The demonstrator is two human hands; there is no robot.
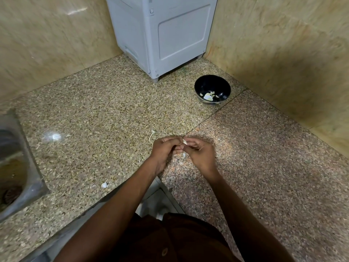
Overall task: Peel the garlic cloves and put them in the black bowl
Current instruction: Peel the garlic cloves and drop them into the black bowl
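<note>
Both hands meet over the speckled granite bench [98, 103], the left hand [164, 151] and right hand [202, 154] pinching one small pale garlic clove [184, 142] between their fingertips. Beyond the right hand sits the round glossy black bowl [212, 86] holding peeled white cloves [208, 96], beside a grey plastic appliance [160, 35]. A papery skin scrap [104, 184] lies nearer than the left hand, and a thin dry stalk [152, 135] just past it.

On the counter [94, 103], a bowl [212, 89] holding garlic cloves [208, 96] is set at the far right, just right of an appliance [160, 35] in the corner. A sink [13, 163] is sunk at the left. Two hands [184, 152] are held together between them, nearer the front edge.
</note>
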